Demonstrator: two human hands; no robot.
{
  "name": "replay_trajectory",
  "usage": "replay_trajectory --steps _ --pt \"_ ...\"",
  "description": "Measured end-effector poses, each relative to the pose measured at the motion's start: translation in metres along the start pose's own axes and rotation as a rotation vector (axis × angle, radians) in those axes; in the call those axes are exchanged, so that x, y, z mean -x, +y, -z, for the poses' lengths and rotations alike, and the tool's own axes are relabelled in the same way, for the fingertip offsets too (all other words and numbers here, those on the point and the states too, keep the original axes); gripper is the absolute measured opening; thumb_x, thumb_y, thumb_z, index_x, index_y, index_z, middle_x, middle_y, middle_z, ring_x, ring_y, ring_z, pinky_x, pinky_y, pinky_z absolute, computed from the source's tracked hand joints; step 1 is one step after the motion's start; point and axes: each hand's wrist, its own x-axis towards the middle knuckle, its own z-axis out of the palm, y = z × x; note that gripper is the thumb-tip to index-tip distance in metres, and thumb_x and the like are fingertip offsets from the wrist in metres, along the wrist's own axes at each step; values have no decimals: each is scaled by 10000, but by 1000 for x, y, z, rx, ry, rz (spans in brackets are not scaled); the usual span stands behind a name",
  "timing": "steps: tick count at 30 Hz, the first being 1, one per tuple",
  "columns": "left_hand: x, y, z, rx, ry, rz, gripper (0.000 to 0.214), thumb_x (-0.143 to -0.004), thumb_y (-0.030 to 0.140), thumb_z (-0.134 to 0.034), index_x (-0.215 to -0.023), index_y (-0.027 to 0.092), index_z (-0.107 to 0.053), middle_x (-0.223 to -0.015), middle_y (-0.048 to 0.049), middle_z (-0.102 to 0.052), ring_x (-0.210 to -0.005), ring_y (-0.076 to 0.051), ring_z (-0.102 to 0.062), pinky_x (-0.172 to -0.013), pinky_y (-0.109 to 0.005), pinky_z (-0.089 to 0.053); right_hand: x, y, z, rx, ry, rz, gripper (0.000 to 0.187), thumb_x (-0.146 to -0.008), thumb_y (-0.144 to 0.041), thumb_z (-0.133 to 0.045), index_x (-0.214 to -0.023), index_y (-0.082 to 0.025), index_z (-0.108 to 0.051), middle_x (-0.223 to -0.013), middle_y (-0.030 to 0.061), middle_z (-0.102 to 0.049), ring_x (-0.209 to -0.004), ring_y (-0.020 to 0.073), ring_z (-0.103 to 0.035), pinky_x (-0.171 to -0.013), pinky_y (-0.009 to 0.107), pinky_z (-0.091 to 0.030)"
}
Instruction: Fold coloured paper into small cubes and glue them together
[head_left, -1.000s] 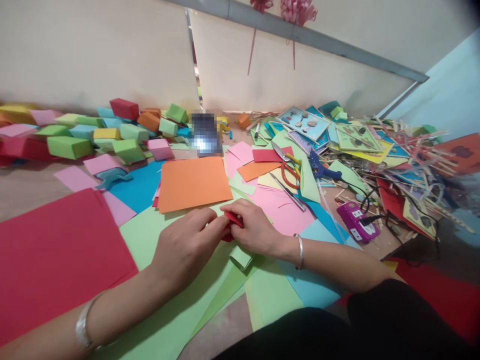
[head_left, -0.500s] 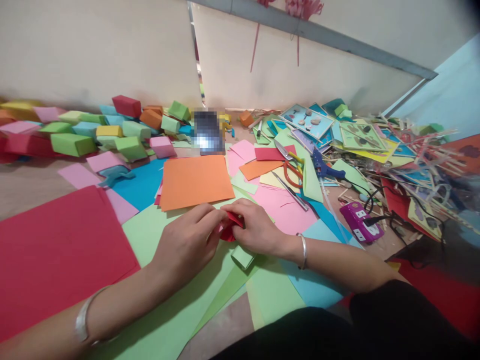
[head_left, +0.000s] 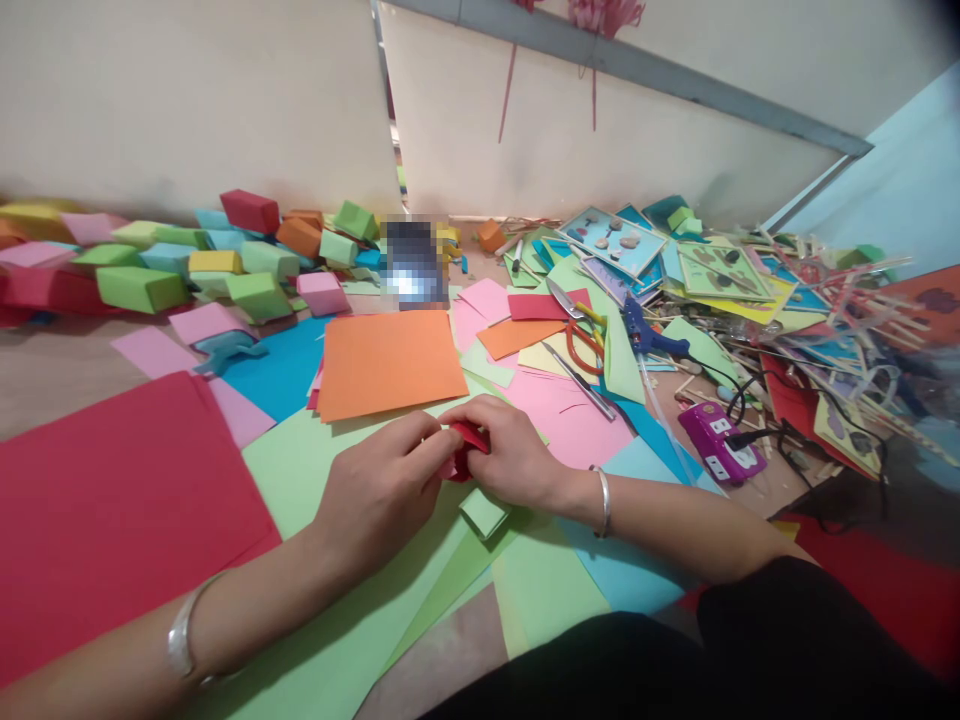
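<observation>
Both my hands meet over a small folded piece of red paper (head_left: 466, 447) in the middle of the view. My left hand (head_left: 379, 490) pinches its left side with curled fingers. My right hand (head_left: 510, 458) closes over its right side, the thumb and forefinger on the top fold. The red piece lies just above light green sheets (head_left: 330, 470). A small folded light green piece (head_left: 482, 513) sits under my right wrist. An orange sheet (head_left: 390, 362) lies right behind the hands.
A large red sheet (head_left: 112, 500) covers the left. Several folded paper boxes (head_left: 255, 290) are heaped at the back left. Scissors (head_left: 581, 335), a blue glue gun (head_left: 646, 335), a purple power strip (head_left: 720, 445) and craft cards (head_left: 720, 270) crowd the right. A dark-clothed knee (head_left: 712, 650) fills the lower right.
The hands have stayed in place. The fingers have shifted slightly on the red piece, which looks more tightly folded between them. The view has barely moved.
</observation>
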Motion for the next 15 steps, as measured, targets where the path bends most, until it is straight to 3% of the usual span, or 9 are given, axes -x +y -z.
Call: replay_trajectory --steps 15 --pt "2 3 -1 11 15 -11 267 -876 65 -497 -719 190 -672 -669 -19 -672 -582 -149 -590 -463 -241 -339 3 -1 0 -46 19 10 335 -697 35 -581 -920 -191 -690 -910 14 -671 -876 155 -605 -802 296 -487"
